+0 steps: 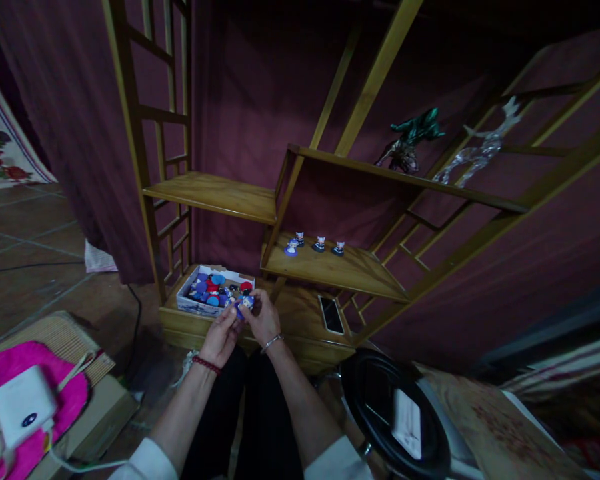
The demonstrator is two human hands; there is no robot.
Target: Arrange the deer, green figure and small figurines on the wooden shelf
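Between my two hands is a small blue-and-white figurine (247, 302) with a purple-blue round base. My left hand (223, 335) pinches it from the left, and my right hand (264, 321) has its fingers closed on the other side. Just behind my hands, a white cardboard box (195, 306) holds a jumble of small figurines and red, blue and purple discs. On the middle shelf stand several small figurines: a blue-based one (291, 247) at the left, and darker-based ones, including one figurine (319, 244) in the middle and another figurine (339, 249) at the right.
The wooden shelf unit (210, 193) has slanting posts. A phone (331, 315) lies on its low board. A green sculpture (413, 140) and a clear deer ornament (480, 150) stand higher up. A black round stool (395, 413) is at my right, a white power bank (25, 405) at my left.
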